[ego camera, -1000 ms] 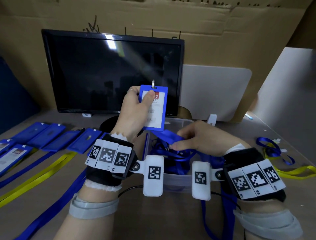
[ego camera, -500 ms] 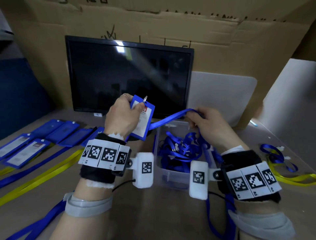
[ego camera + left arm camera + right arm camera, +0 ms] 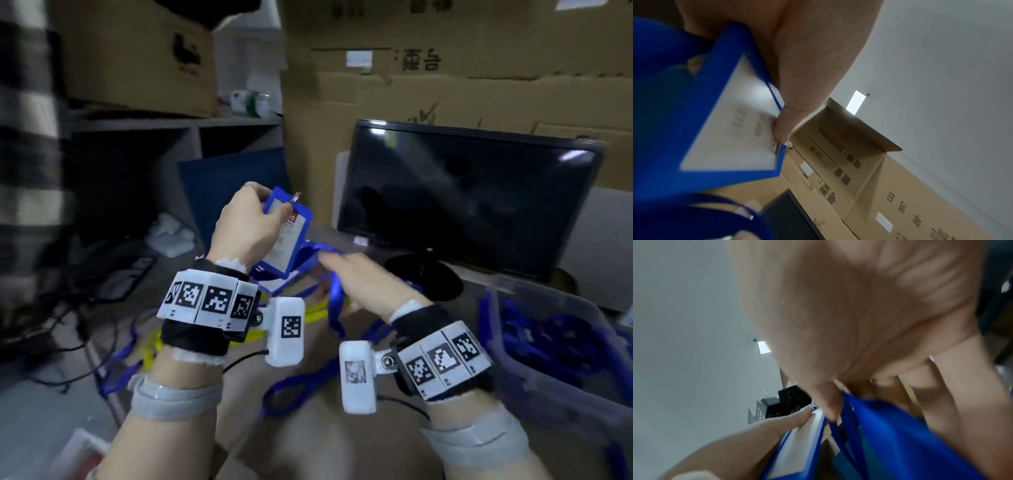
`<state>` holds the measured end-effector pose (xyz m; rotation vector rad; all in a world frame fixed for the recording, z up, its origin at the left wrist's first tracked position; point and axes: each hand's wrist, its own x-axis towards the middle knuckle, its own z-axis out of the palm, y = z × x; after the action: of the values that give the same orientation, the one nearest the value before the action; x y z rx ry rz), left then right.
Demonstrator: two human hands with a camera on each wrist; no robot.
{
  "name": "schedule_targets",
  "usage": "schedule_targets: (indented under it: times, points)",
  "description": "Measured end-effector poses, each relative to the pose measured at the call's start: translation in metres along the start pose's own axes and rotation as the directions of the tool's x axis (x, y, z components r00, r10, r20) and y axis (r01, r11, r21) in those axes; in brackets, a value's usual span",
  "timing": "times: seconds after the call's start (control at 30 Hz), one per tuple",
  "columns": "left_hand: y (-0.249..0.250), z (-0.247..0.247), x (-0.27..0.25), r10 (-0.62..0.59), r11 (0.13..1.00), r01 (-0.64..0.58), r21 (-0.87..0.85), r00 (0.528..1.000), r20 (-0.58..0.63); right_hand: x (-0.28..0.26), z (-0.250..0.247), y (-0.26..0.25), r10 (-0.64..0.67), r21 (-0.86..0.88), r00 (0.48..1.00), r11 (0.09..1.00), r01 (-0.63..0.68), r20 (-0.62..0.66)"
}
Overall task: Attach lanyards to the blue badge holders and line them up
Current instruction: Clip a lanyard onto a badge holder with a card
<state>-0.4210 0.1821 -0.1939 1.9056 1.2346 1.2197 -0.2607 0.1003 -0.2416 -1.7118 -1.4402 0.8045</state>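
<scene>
1. The left hand (image 3: 248, 228) grips the blue badge holder (image 3: 291, 236) upright in the air, thumb (image 3: 785, 128) pressed on the card face near the top edge, the other fingers behind it. A small metal ring (image 3: 295, 196) sticks up from its top.
2. The right hand (image 3: 359, 281) pinches a blue lanyard (image 3: 334, 298) just below and to the right of the holder; the strap runs over the fingers and hangs in a loop towards the table (image 3: 308, 442).
3. The two hands are close together above the table's left part, with open air around them. The monitor (image 3: 469, 195) stands well behind to the right, and the clear bin (image 3: 561, 377) of blue lanyards sits by the right wrist.
4. The left wrist view alone shows the thumb tip beside the ring at the holder's corner; the right wrist view shows the strap caught between thumb (image 3: 828, 402) and fingers, which the head view blurs.
5. Compared with half a second ago, the head view has swung left: the monitor and bin now sit to the right, shelves (image 3: 171, 137) and a floor with cables (image 3: 68, 308) appear, and the right hand has come down from its raised pull to just beside the holder.
</scene>
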Motion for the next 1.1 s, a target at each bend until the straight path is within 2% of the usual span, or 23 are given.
schedule_targets:
  times: [0.03, 0.1, 0.2, 0.33, 0.47, 0.6, 0.7, 0.8, 0.9, 1.1]
  points:
    - [-0.009, -0.016, 0.001, -0.007, 1.000, 0.007, 0.026, 1.000, -0.017, 0.004, 0.018, -0.009, -0.033, -0.024, 0.997, 0.999, 0.035, 0.072]
    - [-0.026, -0.045, 0.002, -0.026, 0.998, 0.028, 0.060, 0.999, -0.045, 0.011, 0.045, -0.026, -0.082, 0.053, 0.985, 0.996, 0.075, 0.150]
    - [-0.046, -0.070, 0.003, -0.042, 0.996, 0.044, 0.076, 0.999, -0.035, 0.020, 0.061, -0.047, -0.138, 0.164, 0.984, 0.979, 0.119, 0.112]
    - [-0.062, -0.063, 0.003, -0.030, 0.999, 0.027, 0.046, 0.997, 0.077, 0.028, 0.071, -0.053, -0.136, 0.195, 0.989, 0.973, 0.121, 0.061]
    - [-0.077, -0.043, 0.001, -0.042, 0.999, 0.045, -0.015, 0.990, 0.134, 0.033, 0.072, -0.040, 0.000, 0.347, 1.000, 0.938, 0.001, -0.004]
    - [-0.094, -0.030, 0.000, -0.139, 0.986, 0.109, 0.129, 0.957, 0.256, 0.041, 0.058, -0.022, 0.184, 0.546, 0.975, 0.833, -0.086, -0.127]
    - [-0.106, -0.035, -0.001, -0.197, 0.961, 0.114, 0.252, 0.921, 0.336, 0.049, 0.050, -0.003, 0.263, 0.617, 0.955, 0.777, -0.124, -0.139]
    - [-0.117, -0.054, -0.001, -0.251, 0.924, 0.125, 0.361, 0.911, 0.326, 0.058, 0.049, 0.013, 0.340, 0.675, 0.929, 0.721, -0.159, -0.144]
    - [-0.125, -0.063, -0.001, -0.286, 0.899, 0.148, 0.412, 0.911, 0.298, 0.071, 0.056, 0.026, 0.385, 0.681, 0.910, 0.708, -0.185, -0.152]
    - [-0.128, -0.035, -0.010, -0.371, 0.889, 0.208, 0.408, 0.848, 0.377, 0.085, 0.063, 0.052, 0.467, 0.533, 0.874, 0.778, -0.333, -0.135]
